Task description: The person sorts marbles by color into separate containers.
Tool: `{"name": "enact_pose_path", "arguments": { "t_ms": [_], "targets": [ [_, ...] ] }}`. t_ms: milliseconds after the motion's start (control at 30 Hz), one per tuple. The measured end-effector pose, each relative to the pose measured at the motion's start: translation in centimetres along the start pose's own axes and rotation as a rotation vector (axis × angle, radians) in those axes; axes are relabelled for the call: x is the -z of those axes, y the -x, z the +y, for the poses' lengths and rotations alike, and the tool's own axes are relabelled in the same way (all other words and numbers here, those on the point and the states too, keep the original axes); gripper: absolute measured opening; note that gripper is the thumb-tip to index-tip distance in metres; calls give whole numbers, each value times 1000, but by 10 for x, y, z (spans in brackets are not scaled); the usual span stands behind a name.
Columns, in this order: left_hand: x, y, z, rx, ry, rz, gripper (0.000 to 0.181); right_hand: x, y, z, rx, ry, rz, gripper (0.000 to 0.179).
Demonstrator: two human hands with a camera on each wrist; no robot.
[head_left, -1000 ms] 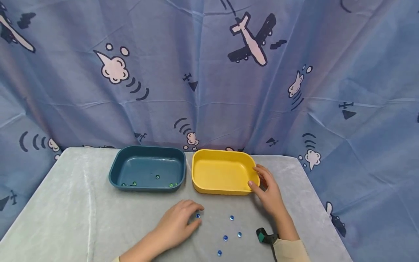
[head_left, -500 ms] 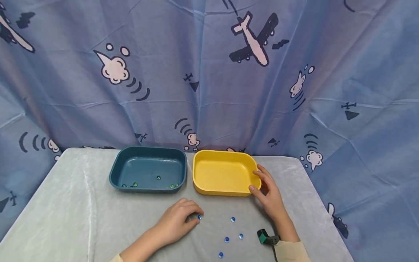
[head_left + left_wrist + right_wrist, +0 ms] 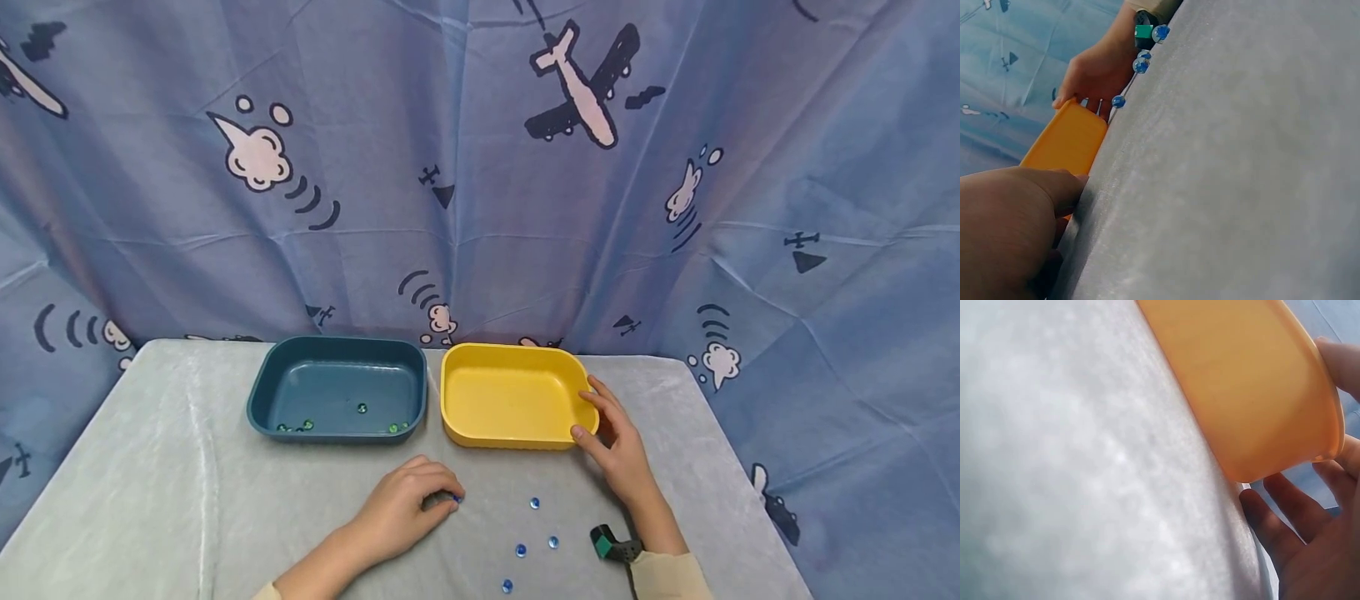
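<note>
My left hand [image 3: 408, 508] is low over the cloth in front of the two bins, thumb and index finger pinching a blue glass marble [image 3: 457, 498] that is mostly covered by the fingertips. In the left wrist view the marble is hidden behind the hand. My right hand [image 3: 618, 450] grips the right end of a yellow plastic bin [image 3: 517, 442], thumb at the near corner and fingers at the rim. Several more blue marbles [image 3: 535, 503] lie on the cloth between the hands.
A dark teal bin [image 3: 337, 437] stands left of the yellow one, with several green marbles [image 3: 362, 408] inside. A black wrist device with a green patch [image 3: 603, 546] is at the right wrist. A blue printed curtain [image 3: 375, 167] hangs behind the pale cloth-covered table [image 3: 150, 483].
My left thumb and index finger have closed on the blue marble, which was in the gap between them before. The right hand stays on the yellow bin.
</note>
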State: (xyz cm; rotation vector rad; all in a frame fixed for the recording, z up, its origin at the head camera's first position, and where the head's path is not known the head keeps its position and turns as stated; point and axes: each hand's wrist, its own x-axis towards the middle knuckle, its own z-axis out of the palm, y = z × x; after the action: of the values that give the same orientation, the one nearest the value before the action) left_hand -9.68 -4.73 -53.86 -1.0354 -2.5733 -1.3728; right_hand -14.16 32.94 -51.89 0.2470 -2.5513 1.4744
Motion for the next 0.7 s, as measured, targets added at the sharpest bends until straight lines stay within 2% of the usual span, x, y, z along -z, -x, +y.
{"name": "enact_pose_path", "arguments": {
  "t_ms": [533, 700],
  "targets": [
    [-1, 1, -3, -43, 23, 34, 17, -1, 1, 1, 0, -19, 10, 52],
    [0, 0, -2, -20, 43, 43, 16, -2, 0, 0, 8, -24, 11, 52]
  ]
}}
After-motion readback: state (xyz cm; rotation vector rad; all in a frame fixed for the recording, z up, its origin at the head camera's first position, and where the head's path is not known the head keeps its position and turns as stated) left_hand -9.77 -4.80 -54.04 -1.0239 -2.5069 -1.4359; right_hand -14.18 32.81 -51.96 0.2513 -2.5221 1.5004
